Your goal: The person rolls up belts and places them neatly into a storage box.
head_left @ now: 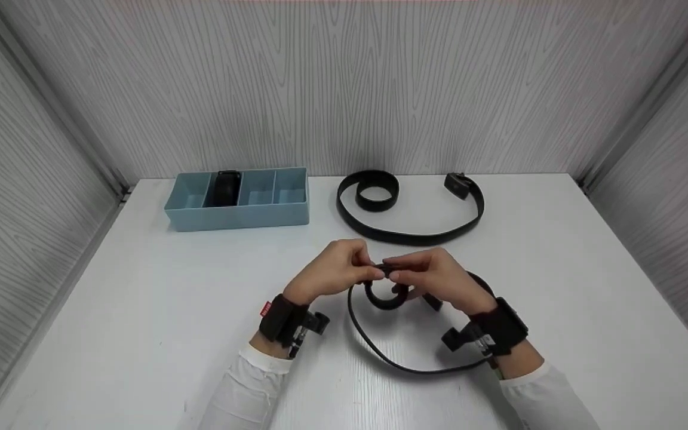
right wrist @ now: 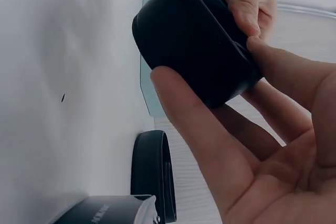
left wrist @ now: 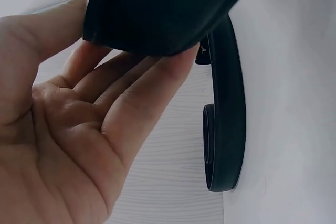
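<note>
A black belt [head_left: 387, 303] is partly rolled into a ring, and both hands hold it above the white table. My left hand [head_left: 341, 267] pinches the roll's top edge between thumb and fingers; in the left wrist view the dark band [left wrist: 157, 14] covers its fingertips. My right hand [head_left: 442, 276] grips the other side, its thumb and fingers on the coil [right wrist: 194, 51] in the right wrist view. The belt's loose length [head_left: 407, 370] loops toward the front and round to the right. Below the right hand, its dark end piece [head_left: 433, 301] shows partly.
Behind the hands lies a second black belt [head_left: 409, 240], coiled at its left end, with a buckle [head_left: 456, 185] at its right. At back left stands a blue divided box [head_left: 242, 218]; a rolled black belt [head_left: 225, 190] sits in its second compartment from the left. Grey panels [head_left: 332, 89] enclose the table.
</note>
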Tool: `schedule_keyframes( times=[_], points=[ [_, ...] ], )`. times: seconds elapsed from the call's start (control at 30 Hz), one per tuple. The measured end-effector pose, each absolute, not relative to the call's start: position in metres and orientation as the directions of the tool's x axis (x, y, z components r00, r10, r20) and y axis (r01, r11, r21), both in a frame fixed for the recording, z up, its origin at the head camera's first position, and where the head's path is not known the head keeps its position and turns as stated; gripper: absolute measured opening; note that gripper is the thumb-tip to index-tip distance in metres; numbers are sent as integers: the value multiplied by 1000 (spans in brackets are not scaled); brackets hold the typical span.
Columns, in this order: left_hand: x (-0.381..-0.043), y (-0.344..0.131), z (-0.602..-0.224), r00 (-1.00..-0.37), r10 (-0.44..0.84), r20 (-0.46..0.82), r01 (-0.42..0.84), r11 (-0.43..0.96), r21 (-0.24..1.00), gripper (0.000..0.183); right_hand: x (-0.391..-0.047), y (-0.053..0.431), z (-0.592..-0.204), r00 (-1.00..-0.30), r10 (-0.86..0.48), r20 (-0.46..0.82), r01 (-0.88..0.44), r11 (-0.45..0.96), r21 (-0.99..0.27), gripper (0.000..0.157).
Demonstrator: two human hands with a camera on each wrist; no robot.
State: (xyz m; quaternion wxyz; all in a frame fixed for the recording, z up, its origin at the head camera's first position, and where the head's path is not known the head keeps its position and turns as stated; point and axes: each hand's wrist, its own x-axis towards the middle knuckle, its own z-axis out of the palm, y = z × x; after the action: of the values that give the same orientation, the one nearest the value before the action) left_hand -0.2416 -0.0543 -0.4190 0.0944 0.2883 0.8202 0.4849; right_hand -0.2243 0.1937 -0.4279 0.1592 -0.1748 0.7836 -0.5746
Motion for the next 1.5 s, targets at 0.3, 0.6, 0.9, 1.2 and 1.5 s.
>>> schedule_keyframes(
  times=[0.3, 0.6, 0.9, 1.2, 1.5],
  points=[
    [-241, -52, -420, -884, 453, 116, 300, 359, 884, 24, -225, 188, -432, -931, -365, -7, -34, 107, -994, 46],
    [-241, -53, -418, -887, 442, 135, 306, 344, 888, 21, -224, 188, -431, -948, -318, 18, -43, 74, -996, 45],
    [-241, -55, -418, -817, 564, 121, 361, 336, 870, 20, -224, 194, -427, -892, -451, -39, -63, 210, -976, 42],
    [-242, -53, -419, -885, 449, 124, 305, 357, 883, 24, -224, 188, -431, -942, -337, 15, -51, 98, -994, 42],
    [-242, -54, -418, -891, 427, 153, 319, 351, 880, 22, -224, 187, -429, -951, -307, 14, -35, 63, -997, 44]
  ],
)
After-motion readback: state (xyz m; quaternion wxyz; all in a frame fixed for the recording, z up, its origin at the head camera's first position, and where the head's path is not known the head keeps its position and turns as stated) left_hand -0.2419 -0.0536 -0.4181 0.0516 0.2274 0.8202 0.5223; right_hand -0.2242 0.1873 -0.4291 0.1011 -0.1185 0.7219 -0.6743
